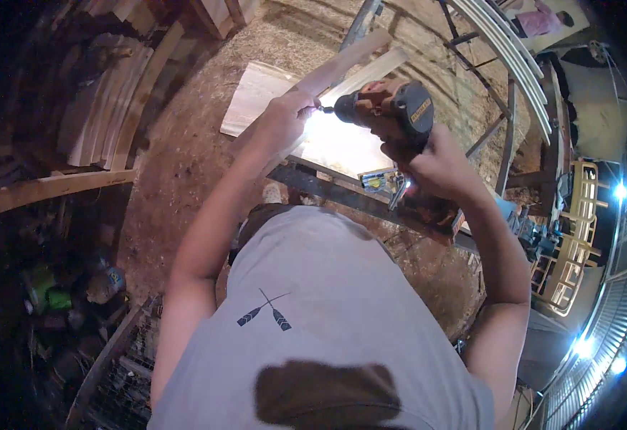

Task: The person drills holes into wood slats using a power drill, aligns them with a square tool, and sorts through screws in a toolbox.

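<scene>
My right hand [439, 166] is wrapped round the handle of a cordless drill [392, 115], its chuck pointing left. A lit patch lies on the wood just below the bit. My left hand [282, 122] is closed at the bit's tip, fingers pinched together; whatever small thing they hold is too small to make out. Beneath that hand runs a narrow wooden strip [345, 63], slanting up to the right, with a second strip [381, 68] beside it. Under both lies a wide pale board [249, 97].
A dark metal rail [328, 190] crosses in front of me, with a small yellow-and-blue item [376, 180] near the drill. Stacked planks [109, 100] stand at left. White slats [503, 50] rest on a metal frame at right. A person in pink [540, 21] is at far right.
</scene>
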`<state>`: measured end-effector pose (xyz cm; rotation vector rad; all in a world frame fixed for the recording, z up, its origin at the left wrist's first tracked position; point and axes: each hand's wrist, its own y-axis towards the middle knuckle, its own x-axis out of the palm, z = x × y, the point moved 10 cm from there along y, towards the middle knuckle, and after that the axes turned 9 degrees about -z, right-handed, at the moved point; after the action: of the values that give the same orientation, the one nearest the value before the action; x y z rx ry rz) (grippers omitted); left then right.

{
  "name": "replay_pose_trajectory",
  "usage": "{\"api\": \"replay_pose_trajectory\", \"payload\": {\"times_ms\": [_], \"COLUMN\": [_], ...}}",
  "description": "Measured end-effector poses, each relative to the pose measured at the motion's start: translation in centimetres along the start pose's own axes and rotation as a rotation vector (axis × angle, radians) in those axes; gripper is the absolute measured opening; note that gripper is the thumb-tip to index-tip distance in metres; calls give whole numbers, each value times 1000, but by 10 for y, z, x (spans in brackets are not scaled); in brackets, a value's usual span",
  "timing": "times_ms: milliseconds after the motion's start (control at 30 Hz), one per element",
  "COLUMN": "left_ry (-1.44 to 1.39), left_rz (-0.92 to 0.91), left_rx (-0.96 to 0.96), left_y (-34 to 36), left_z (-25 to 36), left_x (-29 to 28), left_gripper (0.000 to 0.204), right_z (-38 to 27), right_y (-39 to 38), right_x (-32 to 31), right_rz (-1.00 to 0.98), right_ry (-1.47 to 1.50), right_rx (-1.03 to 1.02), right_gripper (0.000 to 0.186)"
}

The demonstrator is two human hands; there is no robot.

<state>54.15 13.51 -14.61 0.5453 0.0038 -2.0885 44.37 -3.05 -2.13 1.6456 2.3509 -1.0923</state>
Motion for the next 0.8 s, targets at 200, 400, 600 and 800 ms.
{"api": "replay_pose_trajectory", "payload": {"times_ms": [200,400,600,800], "left_ry": [11,-3,6,52], "left_rz": [-11,-1,21,44], "left_rx": [-54,-27,-61,-19], "left_y": [0,-1,0,1], "left_z": [-2,-2,3,7], "left_x": [2,2,3,3], "left_gripper": [8,9,12,10], "right_z": [-10,-14,-16,-17], "right_y": [11,15,17,18], "right_x": [-3,-4,-5,-8], "right_rz": [-71,-83,-83,-99], "right_ry": [-9,-17,38,13], "right_rx": [105,178,152,201], "right_gripper": [22,18,17,21]}}
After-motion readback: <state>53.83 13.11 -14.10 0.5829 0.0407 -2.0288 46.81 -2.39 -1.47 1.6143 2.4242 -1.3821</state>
